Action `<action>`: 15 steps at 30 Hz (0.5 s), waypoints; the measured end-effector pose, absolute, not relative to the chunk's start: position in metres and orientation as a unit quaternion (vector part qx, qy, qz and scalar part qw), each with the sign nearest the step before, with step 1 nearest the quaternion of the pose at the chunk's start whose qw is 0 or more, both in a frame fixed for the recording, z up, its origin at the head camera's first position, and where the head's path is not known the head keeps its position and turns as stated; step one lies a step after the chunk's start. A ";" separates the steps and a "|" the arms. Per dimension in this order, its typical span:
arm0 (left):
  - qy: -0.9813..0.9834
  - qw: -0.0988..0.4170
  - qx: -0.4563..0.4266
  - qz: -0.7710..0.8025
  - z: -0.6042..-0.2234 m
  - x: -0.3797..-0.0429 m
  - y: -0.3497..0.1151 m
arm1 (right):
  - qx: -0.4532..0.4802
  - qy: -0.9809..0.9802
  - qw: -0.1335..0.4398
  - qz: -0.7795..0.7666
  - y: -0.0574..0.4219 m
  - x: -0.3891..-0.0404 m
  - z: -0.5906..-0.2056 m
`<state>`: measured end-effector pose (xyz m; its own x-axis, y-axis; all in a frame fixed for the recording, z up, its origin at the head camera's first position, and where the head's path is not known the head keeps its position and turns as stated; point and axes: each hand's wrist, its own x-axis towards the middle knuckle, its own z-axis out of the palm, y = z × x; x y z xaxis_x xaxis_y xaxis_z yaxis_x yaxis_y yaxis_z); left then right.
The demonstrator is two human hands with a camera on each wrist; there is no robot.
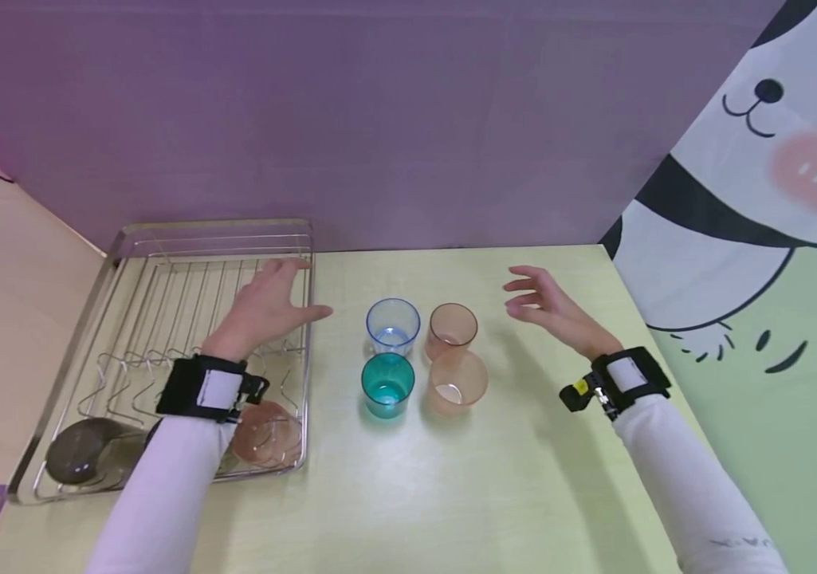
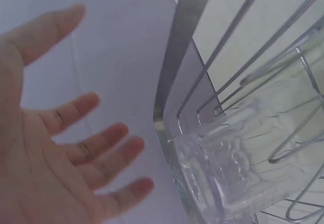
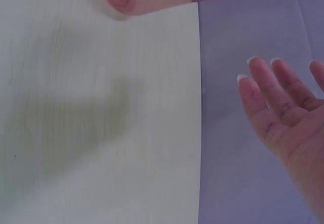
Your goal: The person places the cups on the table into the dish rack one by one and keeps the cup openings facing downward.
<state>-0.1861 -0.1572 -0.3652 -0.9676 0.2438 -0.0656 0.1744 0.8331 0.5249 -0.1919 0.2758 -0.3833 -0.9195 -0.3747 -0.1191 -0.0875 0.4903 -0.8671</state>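
Observation:
My left hand [image 1: 262, 307] is held over the right side of a metal wire dish rack [image 1: 310, 335], its fingers spread and nothing in its grasp. In the left wrist view, a clear ribbed glass [image 2: 228, 165] lies among the rack's wires, apart from the fingertips. To the right, my right hand [image 1: 547, 309] hovers over the table with loosely bent fingers, holding nothing. Between the hands stand a blue-rimmed glass [image 1: 393, 327], a teal glass [image 1: 387, 385] and two peach glasses, the back one [image 1: 453, 327] and the front one [image 1: 457, 381], grouped close together.
Inside the rack's front left corner rests a dark smoky glass [image 1: 81, 452]. A pinkish glass [image 1: 268, 437] sits at its front right, partly covered by my sleeve. Behind the pale table [image 1: 408, 494] rises a purple cloth wall [image 1: 394, 127]; a panda-printed cloth [image 1: 724, 263] hangs at right.

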 end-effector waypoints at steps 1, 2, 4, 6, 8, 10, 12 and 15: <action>0.955 0.067 0.115 0.265 -0.365 -0.186 -0.157 | -0.139 0.848 0.148 -0.488 0.274 -0.191 -0.383; 0.955 0.069 0.119 0.263 -0.365 -0.186 -0.156 | -0.143 0.847 0.149 -0.490 0.273 -0.191 -0.382; 0.955 0.071 0.127 0.257 -0.366 -0.185 -0.156 | -0.150 0.841 0.152 -0.497 0.269 -0.190 -0.380; 0.955 0.072 0.131 0.256 -0.366 -0.185 -0.154 | -0.156 0.837 0.155 -0.502 0.265 -0.189 -0.379; 0.955 0.073 0.132 0.256 -0.366 -0.185 -0.153 | -0.164 0.834 0.157 -0.503 0.260 -0.187 -0.377; 0.954 0.073 0.133 0.257 -0.365 -0.184 -0.152 | -0.173 0.834 0.158 -0.500 0.256 -0.186 -0.375; 0.954 0.074 0.132 0.257 -0.364 -0.183 -0.151 | -0.182 0.835 0.161 -0.493 0.253 -0.186 -0.374; 0.954 0.074 0.133 0.258 -0.363 -0.182 -0.150 | -0.206 0.845 0.161 -0.466 0.247 -0.184 -0.372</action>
<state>-0.1819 -0.1496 -0.3629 -0.9536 0.2921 -0.0729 0.2157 0.8319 0.5113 -0.1840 0.2470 -0.3723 -0.8628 -0.4991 -0.0804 -0.1984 0.4806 -0.8542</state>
